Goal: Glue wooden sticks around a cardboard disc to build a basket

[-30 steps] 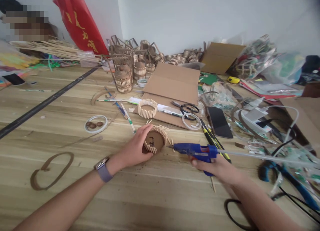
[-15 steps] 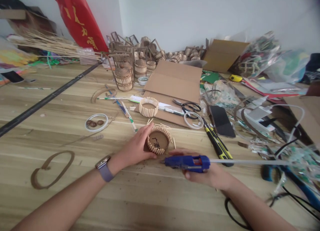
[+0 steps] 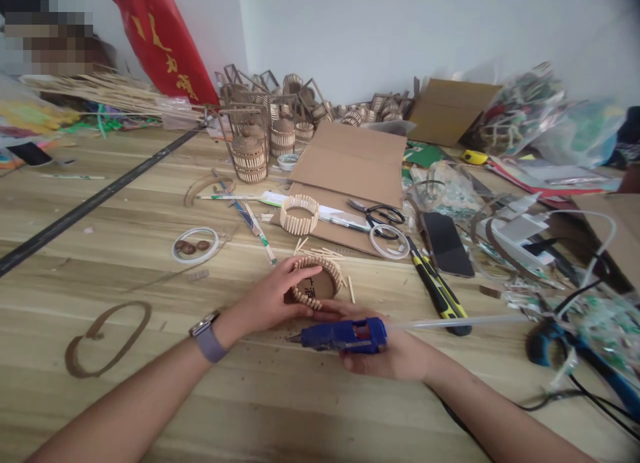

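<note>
My left hand (image 3: 273, 293) is closed on a small round stick basket (image 3: 327, 286), thumb at the near side and a finger over its rim. Short wooden sticks ring its cardboard base, which bears dark printed characters. In my right hand (image 3: 385, 353) is a blue hot glue gun (image 3: 345, 335) with a long clear glue stick out of its back; its nozzle points left, in front of the basket. Fingers of the right hand reach the basket's near edge. Loose short sticks (image 3: 327, 253) lie just behind it, and a second stick ring (image 3: 300, 214) stands farther back.
Scissors (image 3: 377, 216), a utility knife (image 3: 440, 293), a phone (image 3: 447, 244) and a white ring (image 3: 389, 241) lie to the right. Cardboard sheets (image 3: 350, 159) are behind, near finished little baskets (image 3: 250, 156). A brown strip loop (image 3: 107, 339) lies at left; cables (image 3: 550, 399) run at right.
My right hand has moved left with the glue gun, bringing its fingers to the basket's near edge. A left finger now crosses over the basket's rim.
</note>
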The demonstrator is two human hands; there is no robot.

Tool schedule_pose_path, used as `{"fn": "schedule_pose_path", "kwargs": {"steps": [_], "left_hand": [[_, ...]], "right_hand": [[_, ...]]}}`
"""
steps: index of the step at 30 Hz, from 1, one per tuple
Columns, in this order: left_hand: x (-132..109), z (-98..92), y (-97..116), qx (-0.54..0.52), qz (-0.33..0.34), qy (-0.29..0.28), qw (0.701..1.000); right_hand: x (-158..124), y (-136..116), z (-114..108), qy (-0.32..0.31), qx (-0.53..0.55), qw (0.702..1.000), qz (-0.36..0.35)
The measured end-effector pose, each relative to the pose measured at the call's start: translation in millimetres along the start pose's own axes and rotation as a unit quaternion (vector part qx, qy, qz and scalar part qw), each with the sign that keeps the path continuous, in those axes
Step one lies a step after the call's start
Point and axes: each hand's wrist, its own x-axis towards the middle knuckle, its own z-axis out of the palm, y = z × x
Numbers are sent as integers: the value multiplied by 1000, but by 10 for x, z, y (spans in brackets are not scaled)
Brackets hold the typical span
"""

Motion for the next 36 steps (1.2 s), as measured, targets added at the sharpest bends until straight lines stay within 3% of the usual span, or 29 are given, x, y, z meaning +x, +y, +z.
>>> {"fn": "schedule_pose_path", "kwargs": {"steps": [6, 9, 15, 17, 19, 21, 24, 36], "left_hand": [[-8, -29, 43, -9, -15, -7, 1000], [-20, -56, 74, -27, -15, -3, 1000], [-60, -21, 32, -42, -30, 55, 997], [-65, 26, 5, -20, -40, 72, 996], [-59, 81, -2, 6, -47, 73, 996], [-42, 132, 15, 29, -47, 77, 995], [-7, 184, 63, 56, -44, 85, 994], [21, 184, 46, 57, -40, 82, 994]], "right_hand": [[8, -63, -18, 4, -49, 999, 1], [23, -77, -14, -8, -16, 1000, 7], [-70, -238, -89, 35, -120, 992, -28], [-165, -305, -161, 52, -151, 987, -8], [-271, -320, -234, 68, -161, 983, 56], [-354, -269, -289, 121, -152, 976, 102], [-399, -136, -321, 175, -170, 963, 114], [-334, -28, -238, 189, -200, 951, 142]]}}
